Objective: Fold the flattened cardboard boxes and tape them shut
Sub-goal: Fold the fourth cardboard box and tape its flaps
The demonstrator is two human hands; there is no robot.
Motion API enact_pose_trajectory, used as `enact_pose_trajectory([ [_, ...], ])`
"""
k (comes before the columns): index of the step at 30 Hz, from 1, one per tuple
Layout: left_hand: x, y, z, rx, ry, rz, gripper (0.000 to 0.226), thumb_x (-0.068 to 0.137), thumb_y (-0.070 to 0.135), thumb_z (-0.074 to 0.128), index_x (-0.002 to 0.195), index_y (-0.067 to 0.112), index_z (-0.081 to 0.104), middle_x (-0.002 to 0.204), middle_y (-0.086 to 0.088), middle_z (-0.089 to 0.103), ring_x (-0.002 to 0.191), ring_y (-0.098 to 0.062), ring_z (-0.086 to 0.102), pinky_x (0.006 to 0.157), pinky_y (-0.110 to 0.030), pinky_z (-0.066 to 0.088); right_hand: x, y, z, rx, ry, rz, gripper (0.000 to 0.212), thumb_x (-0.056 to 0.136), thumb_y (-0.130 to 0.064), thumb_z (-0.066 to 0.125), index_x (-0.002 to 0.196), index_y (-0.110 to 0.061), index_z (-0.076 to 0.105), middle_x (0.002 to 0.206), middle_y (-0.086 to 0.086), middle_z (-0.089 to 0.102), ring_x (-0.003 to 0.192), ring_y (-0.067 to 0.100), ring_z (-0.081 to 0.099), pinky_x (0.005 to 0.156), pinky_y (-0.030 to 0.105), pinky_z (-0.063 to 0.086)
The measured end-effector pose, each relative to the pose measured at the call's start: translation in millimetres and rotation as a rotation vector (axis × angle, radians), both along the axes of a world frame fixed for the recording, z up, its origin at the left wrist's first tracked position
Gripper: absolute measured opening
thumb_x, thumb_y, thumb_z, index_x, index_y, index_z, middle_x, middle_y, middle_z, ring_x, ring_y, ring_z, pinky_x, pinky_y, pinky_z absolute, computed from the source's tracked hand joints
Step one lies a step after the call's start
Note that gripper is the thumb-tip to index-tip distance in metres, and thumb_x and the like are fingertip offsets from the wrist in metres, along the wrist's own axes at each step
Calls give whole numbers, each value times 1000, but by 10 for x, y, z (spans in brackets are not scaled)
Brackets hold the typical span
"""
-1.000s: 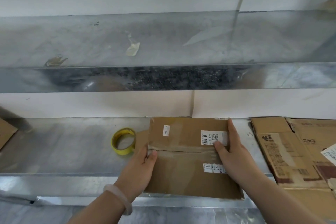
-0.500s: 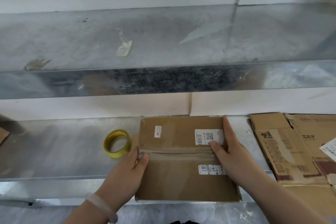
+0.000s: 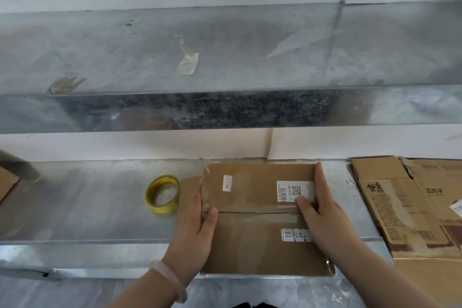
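The white label (image 3: 295, 190) at the far right of the box (image 3: 250, 245) top carries a barcode, a QR code, what looks like "019-AF", and a larger "06" beside my right hand (image 3: 325, 217). The nearer label (image 3: 296, 234) on the box reads "J4-". The small sticker (image 3: 227, 183) at the box's far left and the print on the flattened cardboard (image 3: 400, 207) right of the box are too blurred to read.

L hand (image 3: 197, 227) + R hand (image 3: 325, 217) grip brown taped cardboard box (image 3: 255, 240) by its sides, on grey metal shelf (image 3: 87, 207); yellow tape roll (image 3: 162, 194) just left.
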State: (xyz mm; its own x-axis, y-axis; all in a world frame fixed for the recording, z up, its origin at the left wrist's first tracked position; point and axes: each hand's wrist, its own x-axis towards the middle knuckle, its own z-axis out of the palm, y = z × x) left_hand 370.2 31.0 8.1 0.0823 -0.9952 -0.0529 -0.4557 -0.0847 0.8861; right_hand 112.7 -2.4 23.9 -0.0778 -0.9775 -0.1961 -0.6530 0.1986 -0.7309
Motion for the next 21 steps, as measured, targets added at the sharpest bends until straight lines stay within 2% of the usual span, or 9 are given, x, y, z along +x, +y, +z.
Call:
enact_pose_trajectory([
  [4, 42, 111, -85, 62, 19, 8, 54, 100, 21, 46, 119, 67, 28, 117, 38, 49, 104, 32, 39, 80, 9, 28, -23, 167, -107, 102, -2, 3, 83, 100, -43, 46, 139, -61, -25, 100, -11, 51, 74, 2, 54, 58, 22, 43],
  [6, 72, 130, -173, 102, 6, -33, 51, 101, 19, 46, 123, 62, 30, 113, 50, 46, 105, 33, 36, 79, 10, 26, -13, 213, -198, 175, -23, 10, 81, 101, -42, 45, 143, -56, -24, 105, -6, 54, 77, 3, 56, 65, 27, 47],
  [8, 88, 78, -268, 138, -15, -60, 54, 101, 23, 46, 142, 49, 24, 120, 51, 40, 116, 24, 38, 88, 5, 24, 0, 188, -276, 218, -38, 4, 80, 101, -41, 43, 145, -51, -23, 119, 1, 56, 86, 13, 60, 77, 30, 48],
  [10, 95, -39, -312, 218, 2, -55, 64, 100, 29, 46, 150, 44, 9, 130, 39, 35, 121, 9, 38, 97, -9, 26, 21, 112, -313, 234, -32, -4, 78, 102, -41, 43, 148, -47, -20, 136, 8, 54, 100, 23, 61, 87, 34, 49],
  [13, 85, -236, -360, 253, 20, -68, 74, 96, 35, 45, 140, 62, -8, 141, 27, 29, 124, 2, 35, 104, -22, 27, 44, -19, -316, 218, -1, -8, 74, 101, -45, 41, 148, -51, -17, 148, 8, 44, 113, 26, 59, 95, 39, 50],
  [15, 74, -347, -374, 186, 21, -68, 71, 93, 40, 47, 137, 69, -1, 147, 24, 28, 133, 1, 30, 114, -29, 24, 57, -85, -320, 176, 50, 13, 72, 101, -47, 38, 147, -52, -17, 160, -2, 24, 132, 25, 46, 103, 37, 42],
  [18, 66, -486, -393, 114, 104, -2, 49, 98, 39, 48, 138, 57, 28, 145, 14, 42, 134, -7, 40, 113, -37, 34, 69, -160, -353, 121, 149, 97, 75, 100, -46, 38, 151, -42, -18, 160, -22, -17, 150, 14, 12, 115, 35, 24],
  [19, 67, -527, -397, 93, 75, 19, 43, 98, 36, 48, 135, 53, 34, 140, 10, 46, 129, -10, 46, 109, -38, 39, 63, -178, -364, 112, 173, 114, 76, 99, -46, 40, 152, -40, -15, 159, -24, -20, 150, 11, 7, 116, 34, 20],
  [21, 80, -595, -403, 68, -22, 34, 41, 97, 31, 50, 133, 46, 36, 138, 8, 43, 125, -11, 48, 107, -34, 40, 24, -219, -364, 85, 188, 111, 76, 95, -48, 44, 153, -39, -6, 161, -22, -7, 149, 14, 15, 117, 36, 21],
])
